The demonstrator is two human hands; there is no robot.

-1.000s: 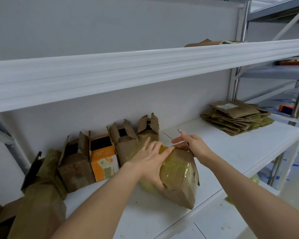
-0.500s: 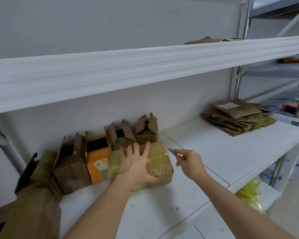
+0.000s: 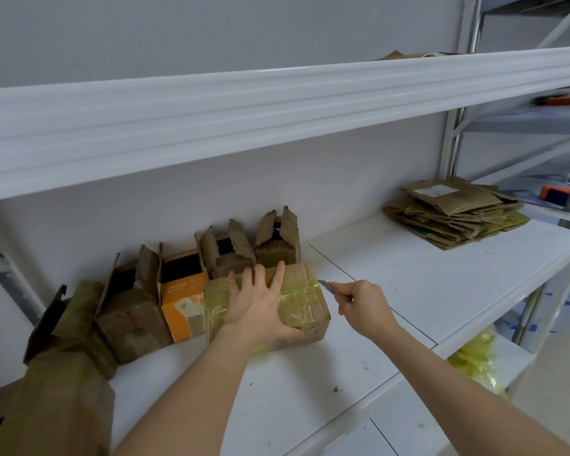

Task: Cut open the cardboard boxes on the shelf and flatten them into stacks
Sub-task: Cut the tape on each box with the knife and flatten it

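Shelf point(image 3: 392, 291), white, one level of a rack.

Item 1. Taped box point(image 3: 305, 299), near the front edge, left of the middle. Brown card wrapped in glossy yellowish tape; likely light and probably empty, stiff at the corners, slick where taped. Left hand point(image 3: 260, 307) lies flat on top, fingers spread, thumb over the front face, pressing it down: a sound hold, since the tape would slide under a loose one.

Item 2. Knife point(image 3: 326, 286), slim blade, tip at the box's right top edge. Right hand point(image 3: 364, 302) grips its handle, fingers curled.

Item 3. Opened boxes point(image 3: 224, 255), flaps up, in a row along the back edge behind the taped one; one orange point(image 3: 181, 297).

Item 4. Stack point(image 3: 454, 212) of flattened card, far right corner, well apart.
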